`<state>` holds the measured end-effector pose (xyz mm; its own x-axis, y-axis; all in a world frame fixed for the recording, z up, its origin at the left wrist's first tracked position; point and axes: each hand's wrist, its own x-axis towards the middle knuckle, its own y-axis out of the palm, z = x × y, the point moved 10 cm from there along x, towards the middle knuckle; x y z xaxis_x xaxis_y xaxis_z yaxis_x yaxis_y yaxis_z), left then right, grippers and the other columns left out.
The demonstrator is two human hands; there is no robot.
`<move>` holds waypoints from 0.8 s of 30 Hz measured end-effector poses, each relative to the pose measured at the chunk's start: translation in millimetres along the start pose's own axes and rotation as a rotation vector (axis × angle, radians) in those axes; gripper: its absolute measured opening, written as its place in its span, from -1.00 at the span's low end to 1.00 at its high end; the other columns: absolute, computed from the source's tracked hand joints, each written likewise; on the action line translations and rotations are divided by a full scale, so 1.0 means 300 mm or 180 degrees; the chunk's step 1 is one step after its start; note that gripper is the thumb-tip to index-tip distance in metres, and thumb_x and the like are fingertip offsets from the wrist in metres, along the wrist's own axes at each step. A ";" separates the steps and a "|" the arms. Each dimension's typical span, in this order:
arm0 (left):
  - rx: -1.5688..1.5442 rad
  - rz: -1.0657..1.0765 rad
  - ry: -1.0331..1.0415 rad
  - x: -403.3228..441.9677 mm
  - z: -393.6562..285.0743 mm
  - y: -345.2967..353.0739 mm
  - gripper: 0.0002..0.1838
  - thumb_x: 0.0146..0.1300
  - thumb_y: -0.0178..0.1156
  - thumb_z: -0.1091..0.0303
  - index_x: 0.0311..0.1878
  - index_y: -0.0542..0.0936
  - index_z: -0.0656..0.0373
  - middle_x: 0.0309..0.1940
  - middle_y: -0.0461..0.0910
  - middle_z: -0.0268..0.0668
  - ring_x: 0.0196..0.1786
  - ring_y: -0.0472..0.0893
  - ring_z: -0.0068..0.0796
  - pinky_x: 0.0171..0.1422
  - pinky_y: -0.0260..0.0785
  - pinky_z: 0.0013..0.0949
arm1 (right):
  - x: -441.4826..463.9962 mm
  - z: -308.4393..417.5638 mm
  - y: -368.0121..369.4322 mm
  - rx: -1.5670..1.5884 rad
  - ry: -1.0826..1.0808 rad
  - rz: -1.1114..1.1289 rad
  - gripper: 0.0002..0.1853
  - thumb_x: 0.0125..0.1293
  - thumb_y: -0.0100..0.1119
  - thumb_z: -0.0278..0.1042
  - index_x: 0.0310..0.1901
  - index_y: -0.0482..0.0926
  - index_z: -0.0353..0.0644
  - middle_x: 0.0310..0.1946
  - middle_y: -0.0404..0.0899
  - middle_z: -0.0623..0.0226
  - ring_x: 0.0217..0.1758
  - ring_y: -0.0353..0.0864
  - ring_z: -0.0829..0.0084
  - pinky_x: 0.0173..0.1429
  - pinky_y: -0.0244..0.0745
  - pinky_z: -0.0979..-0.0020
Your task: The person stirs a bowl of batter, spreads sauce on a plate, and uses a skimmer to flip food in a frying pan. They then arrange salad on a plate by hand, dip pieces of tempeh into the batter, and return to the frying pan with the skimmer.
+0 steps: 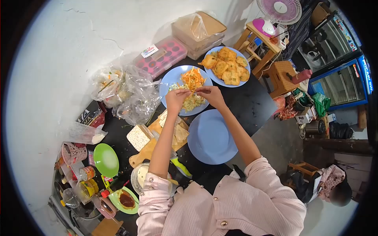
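Observation:
Over a light blue plate [167,80] of shredded vegetables, both hands meet with fingertips pinched close together. My left hand [177,99] is at the plate's near left, beside chopped pale green cabbage [193,103]. My right hand [212,95] reaches in from the right, its fingertips just below the shredded carrot [193,78]. Whatever the pinched fingers hold is too small to make out. Closer to my body lies a larger blue plate [212,135]. Left of it, a wooden cutting board [138,159] bears a white block [140,137] resembling tofu and cut pieces [181,133], partly behind my left forearm.
Golden fried pieces [228,67] fill another blue plate at the back right. A green-handled knife [182,167] lies by the board. Plastic bags [132,92], a pink egg-type box [161,57], bottles and green plates [106,160] crowd the left. Someone sits at far right [332,181].

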<state>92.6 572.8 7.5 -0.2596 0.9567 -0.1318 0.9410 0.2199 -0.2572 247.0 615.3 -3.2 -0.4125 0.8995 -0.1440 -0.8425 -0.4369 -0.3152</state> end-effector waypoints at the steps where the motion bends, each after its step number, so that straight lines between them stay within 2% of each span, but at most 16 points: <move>1: -0.0179 -0.0011 0.0006 0.006 0.021 -0.001 -0.81 0.02 0.29 0.45 -0.28 0.64 0.33 -0.44 0.65 -0.22 -0.37 0.63 -0.57 -0.25 0.44 -0.58 | 0.002 0.001 -0.001 0.0131 -0.0019 -0.0012 -0.79 0.11 0.20 -0.49 -0.19 0.60 -0.34 -0.31 0.64 0.31 -0.24 0.60 0.59 -0.13 0.45 0.60; 4: -0.0635 -0.0047 0.0047 0.007 0.050 -0.010 -0.82 0.07 0.24 0.47 -0.26 0.62 0.36 -0.38 0.64 -0.21 -0.34 0.62 -0.55 -0.21 0.45 -0.57 | 0.006 -0.024 -0.003 0.0370 -0.0069 -0.0048 -0.78 0.11 0.19 -0.51 -0.18 0.58 -0.36 -0.28 0.63 0.30 -0.22 0.60 0.57 -0.11 0.45 0.60; 7: -0.0608 -0.0226 0.0070 -0.016 0.033 -0.036 -0.72 0.10 0.21 0.48 -0.09 0.55 0.36 -0.33 0.62 -0.21 -0.28 0.61 -0.55 -0.15 0.41 -0.58 | 0.005 -0.027 -0.004 0.0309 -0.0125 -0.0096 -0.77 0.12 0.17 -0.52 -0.16 0.57 -0.37 -0.25 0.62 0.28 -0.20 0.61 0.56 -0.09 0.45 0.60; 9: -0.0992 -0.0186 0.0040 -0.025 0.023 -0.037 -0.65 0.11 0.20 0.49 -0.01 0.50 0.35 -0.28 0.60 -0.21 -0.23 0.59 -0.54 -0.11 0.38 -0.58 | -0.006 -0.015 0.000 0.0284 -0.0167 -0.0103 -0.76 0.12 0.17 -0.52 -0.14 0.56 -0.37 -0.25 0.62 0.28 -0.20 0.61 0.55 -0.10 0.45 0.60; 10: -0.1266 -0.0159 0.0095 -0.039 0.006 -0.034 -0.65 0.11 0.20 0.48 0.00 0.49 0.35 -0.25 0.58 -0.19 -0.19 0.58 -0.53 -0.10 0.38 -0.58 | -0.015 0.002 0.000 0.0457 -0.0302 -0.0207 -0.76 0.09 0.20 -0.40 -0.17 0.62 -0.22 -0.31 0.65 0.32 -0.28 0.62 0.54 -0.19 0.45 0.56; 14: -0.1385 0.0051 -0.0051 -0.170 -0.081 -0.043 -0.63 0.13 0.19 0.50 0.03 0.46 0.35 -0.25 0.59 -0.22 -0.19 0.58 -0.55 -0.07 0.37 -0.56 | -0.111 0.111 0.066 0.0904 -0.0102 0.0204 -0.74 0.12 0.18 -0.42 -0.14 0.59 -0.31 -0.33 0.63 0.29 -0.20 0.60 0.57 -0.15 0.43 0.58; 18: -0.1046 -0.0048 -0.0082 -0.469 -0.146 -0.195 -0.63 0.11 0.20 0.52 0.04 0.47 0.29 -0.30 0.60 -0.26 -0.20 0.57 -0.56 -0.10 0.38 -0.54 | -0.301 0.227 0.190 0.1506 -0.0171 0.0730 -0.80 0.14 0.15 -0.57 -0.17 0.55 -0.36 -0.28 0.60 0.27 -0.19 0.60 0.51 -0.10 0.47 0.56; 21: -0.0631 -0.0555 -0.0278 -0.774 -0.073 -0.395 -0.68 0.07 0.25 0.50 -0.05 0.55 0.28 -0.32 0.61 -0.26 -0.26 0.58 -0.57 -0.12 0.39 -0.54 | -0.507 0.279 0.337 0.1212 0.0038 0.1191 -0.81 0.14 0.14 -0.57 -0.18 0.55 -0.36 -0.28 0.61 0.28 -0.20 0.60 0.52 -0.11 0.48 0.55; 24: -0.0187 -0.0812 -0.0489 -1.055 0.066 -0.555 -0.79 0.02 0.30 0.45 -0.23 0.63 0.27 -0.38 0.63 -0.25 -0.33 0.60 -0.56 -0.16 0.40 -0.52 | -0.681 0.347 0.479 0.0157 0.0009 0.1443 -0.83 0.11 0.20 -0.47 -0.24 0.58 -0.30 -0.33 0.63 0.27 -0.24 0.62 0.50 -0.09 0.48 0.51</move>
<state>13.8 229.7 73.1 -0.5147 0.8301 -0.2145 0.8510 0.4642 -0.2454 174.1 367.8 78.4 -0.7427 0.6172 -0.2597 -0.5925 -0.7864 -0.1747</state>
